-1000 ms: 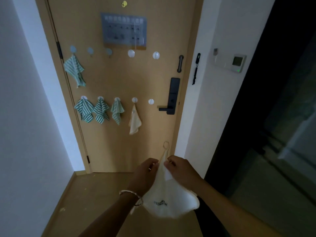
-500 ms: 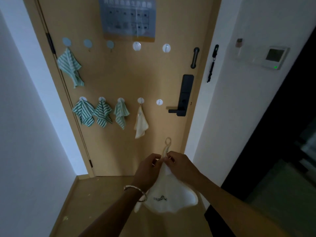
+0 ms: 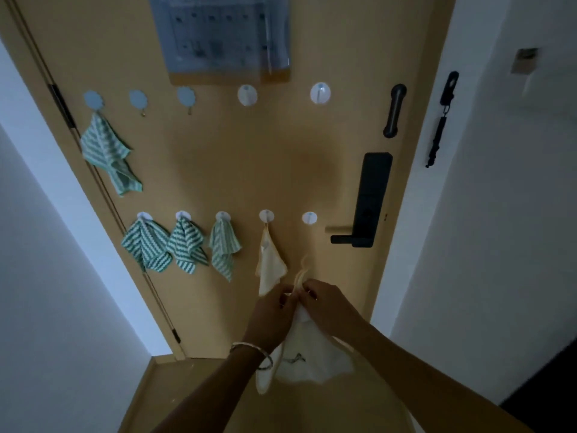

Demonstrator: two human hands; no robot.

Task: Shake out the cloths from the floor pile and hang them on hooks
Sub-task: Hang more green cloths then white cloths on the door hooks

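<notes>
Closer to the door (image 3: 312,167) than a second ago, left hand (image 3: 274,310) and right hand (image 3: 327,307) together pinch the neck of a white cloth (image 3: 312,357); its blurred loop (image 3: 301,276) apparently stands upright, near and below the bare hook (image 3: 309,218), right of a hung cream cloth (image 3: 270,267).

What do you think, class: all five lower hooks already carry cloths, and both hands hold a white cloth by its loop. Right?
Not quite. The head view shows the rightmost lower hook bare; only four carry cloths. The left hand and right hand do hold the white cloth by its loop.
</notes>
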